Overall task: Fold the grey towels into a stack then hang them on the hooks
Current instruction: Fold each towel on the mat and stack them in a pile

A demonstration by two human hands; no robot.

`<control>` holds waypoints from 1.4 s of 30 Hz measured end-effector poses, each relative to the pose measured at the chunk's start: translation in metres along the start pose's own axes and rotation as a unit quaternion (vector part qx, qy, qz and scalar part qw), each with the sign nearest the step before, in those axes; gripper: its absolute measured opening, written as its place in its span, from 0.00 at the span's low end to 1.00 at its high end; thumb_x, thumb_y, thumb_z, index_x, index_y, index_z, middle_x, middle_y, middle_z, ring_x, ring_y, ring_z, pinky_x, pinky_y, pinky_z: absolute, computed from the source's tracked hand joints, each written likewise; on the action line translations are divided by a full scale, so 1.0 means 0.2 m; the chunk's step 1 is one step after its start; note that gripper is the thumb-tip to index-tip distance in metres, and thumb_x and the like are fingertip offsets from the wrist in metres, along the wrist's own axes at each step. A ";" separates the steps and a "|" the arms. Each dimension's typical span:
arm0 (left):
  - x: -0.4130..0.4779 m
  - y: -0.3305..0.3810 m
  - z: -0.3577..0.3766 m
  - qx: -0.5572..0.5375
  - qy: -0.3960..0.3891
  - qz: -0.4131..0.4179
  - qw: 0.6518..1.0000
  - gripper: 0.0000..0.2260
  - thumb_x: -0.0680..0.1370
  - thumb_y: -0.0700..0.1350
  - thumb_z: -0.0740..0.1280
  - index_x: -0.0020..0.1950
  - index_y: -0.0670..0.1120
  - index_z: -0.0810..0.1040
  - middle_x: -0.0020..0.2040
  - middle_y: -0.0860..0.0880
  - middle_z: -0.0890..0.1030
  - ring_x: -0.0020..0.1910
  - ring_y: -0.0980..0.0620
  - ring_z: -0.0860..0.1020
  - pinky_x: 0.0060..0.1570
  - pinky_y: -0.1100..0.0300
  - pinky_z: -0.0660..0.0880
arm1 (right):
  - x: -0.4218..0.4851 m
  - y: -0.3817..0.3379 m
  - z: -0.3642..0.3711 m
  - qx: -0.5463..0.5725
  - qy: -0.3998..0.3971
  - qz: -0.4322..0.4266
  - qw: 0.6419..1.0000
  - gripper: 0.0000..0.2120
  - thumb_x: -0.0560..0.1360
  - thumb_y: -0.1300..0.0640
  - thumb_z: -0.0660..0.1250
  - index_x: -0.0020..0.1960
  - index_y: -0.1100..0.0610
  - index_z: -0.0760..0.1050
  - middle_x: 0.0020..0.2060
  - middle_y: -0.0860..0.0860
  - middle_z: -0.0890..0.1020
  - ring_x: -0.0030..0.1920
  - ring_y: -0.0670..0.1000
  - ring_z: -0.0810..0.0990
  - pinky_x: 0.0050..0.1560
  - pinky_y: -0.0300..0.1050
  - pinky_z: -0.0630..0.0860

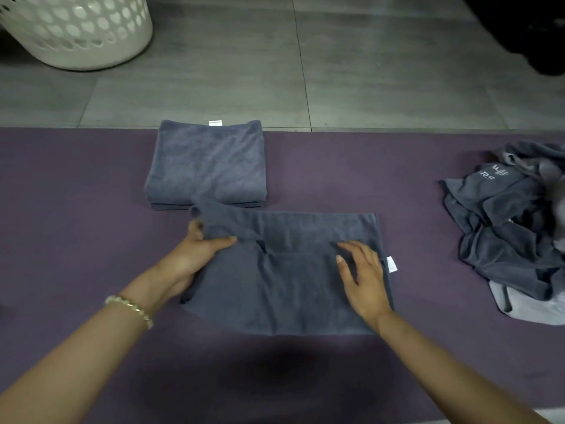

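A grey towel (293,289) lies partly folded on the purple mat (76,224) in front of me. My left hand (195,255) grips its left edge, lifting that side up and over toward the middle. Flat on the towel's right half rests my right hand (363,276), fingers spread and straight. Just behind it sits a neat stack of folded grey towels (208,163) with a white tag at its far edge. A heap of unfolded grey towels (516,228) lies at the right edge of the mat.
A white perforated laundry basket (79,29) stands on the grey tiled floor (336,71) at the far left. A dark object (532,29) fills the far right corner. No hooks are in view.
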State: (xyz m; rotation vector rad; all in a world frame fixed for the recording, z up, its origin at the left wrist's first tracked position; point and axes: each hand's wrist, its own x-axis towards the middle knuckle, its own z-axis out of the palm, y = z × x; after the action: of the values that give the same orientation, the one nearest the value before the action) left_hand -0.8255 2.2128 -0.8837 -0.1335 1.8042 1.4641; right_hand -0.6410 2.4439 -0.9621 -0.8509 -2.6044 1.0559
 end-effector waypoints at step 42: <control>0.56 -0.10 0.85 0.651 -0.023 0.303 0.695 0.34 0.76 0.67 0.44 0.76 0.50 0.58 0.70 0.46 0.66 0.68 0.44 0.64 0.69 0.53 0.56 | -0.05 0.22 -0.16 0.007 0.049 0.255 0.966 0.23 0.66 0.33 0.68 0.50 0.47 0.68 0.34 0.45 0.79 0.36 0.48 0.79 0.37 0.45 0.73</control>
State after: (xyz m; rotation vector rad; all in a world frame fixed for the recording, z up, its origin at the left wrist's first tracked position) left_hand -0.8051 2.3967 -0.9716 1.2941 2.5213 0.1695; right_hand -0.6003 2.4817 -0.9688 -1.5823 -2.3441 1.1048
